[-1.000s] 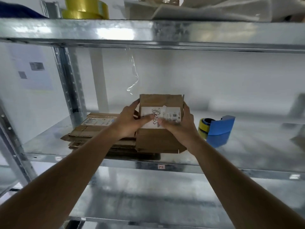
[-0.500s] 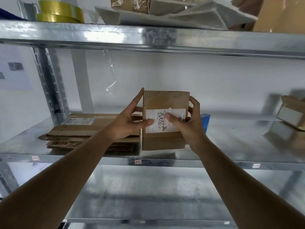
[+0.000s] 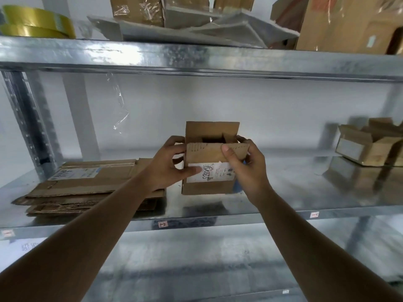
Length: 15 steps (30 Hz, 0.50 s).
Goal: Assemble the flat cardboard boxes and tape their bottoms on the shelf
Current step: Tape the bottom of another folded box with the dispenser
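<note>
Box squared up, flaps folding.
Left hand grips the box; right hand pinches its near flap. Crease squarely, keep walls upright.

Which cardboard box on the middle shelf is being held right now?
The labelled box at centre, gripped by both hands; the flat stack and the right-side box lie untouched.

A storeroom or packing area: galvanized steel shelving against a white wall holds flattened cardboard boxes, yellow tape rolls, assembled cartons and wrapped cardboard parcels.
</note>
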### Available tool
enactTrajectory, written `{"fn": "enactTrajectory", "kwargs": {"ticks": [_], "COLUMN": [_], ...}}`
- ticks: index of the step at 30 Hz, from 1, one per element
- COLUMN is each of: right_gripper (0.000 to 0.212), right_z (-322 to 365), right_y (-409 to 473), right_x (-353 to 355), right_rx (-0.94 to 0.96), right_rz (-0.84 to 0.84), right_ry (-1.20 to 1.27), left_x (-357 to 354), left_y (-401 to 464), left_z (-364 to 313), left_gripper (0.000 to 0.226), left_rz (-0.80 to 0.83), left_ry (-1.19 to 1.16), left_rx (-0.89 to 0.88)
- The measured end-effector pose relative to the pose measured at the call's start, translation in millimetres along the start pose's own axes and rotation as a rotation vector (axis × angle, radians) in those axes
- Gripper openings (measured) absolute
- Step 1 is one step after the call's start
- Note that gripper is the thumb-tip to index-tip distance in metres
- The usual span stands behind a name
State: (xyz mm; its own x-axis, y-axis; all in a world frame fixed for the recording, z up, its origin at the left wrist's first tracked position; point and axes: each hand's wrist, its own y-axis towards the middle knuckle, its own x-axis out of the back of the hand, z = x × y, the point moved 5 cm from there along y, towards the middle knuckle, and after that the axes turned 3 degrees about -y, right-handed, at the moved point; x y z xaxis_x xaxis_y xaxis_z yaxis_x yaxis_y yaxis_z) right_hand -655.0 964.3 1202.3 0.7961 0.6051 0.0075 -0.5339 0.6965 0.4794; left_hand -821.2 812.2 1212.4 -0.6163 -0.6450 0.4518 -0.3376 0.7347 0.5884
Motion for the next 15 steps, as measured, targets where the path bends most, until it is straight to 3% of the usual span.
{"fn": "enactTrajectory", "kwargs": {"ticks": [7,13,15], "right_gripper": [0.046,0.048,0.055], "right_z": [2.6,1.3,1.9], "right_y": [-2.0,-1.3,-2.7], "right_x": [11.7,23.7,25.8], "right_rx": [0.043,0.036,0.044], "right_rz": [-0.031,-0.084,-0.095], "right_ry": [-0.046,-0.031,-0.032], "left_x": [-6.8,-13.7,-16.7], "left_y": [8.9,15.2,17.9], "left_z": [-9.0,-11.7,-15.7], "left_gripper": [0.051,0.112,0.123], "left_rz": [-0.022,0.022,0.026], "left_ry": [0.025,-0.023,-0.065], "left_rx": [-0.119,-0.073,-0.067]}}
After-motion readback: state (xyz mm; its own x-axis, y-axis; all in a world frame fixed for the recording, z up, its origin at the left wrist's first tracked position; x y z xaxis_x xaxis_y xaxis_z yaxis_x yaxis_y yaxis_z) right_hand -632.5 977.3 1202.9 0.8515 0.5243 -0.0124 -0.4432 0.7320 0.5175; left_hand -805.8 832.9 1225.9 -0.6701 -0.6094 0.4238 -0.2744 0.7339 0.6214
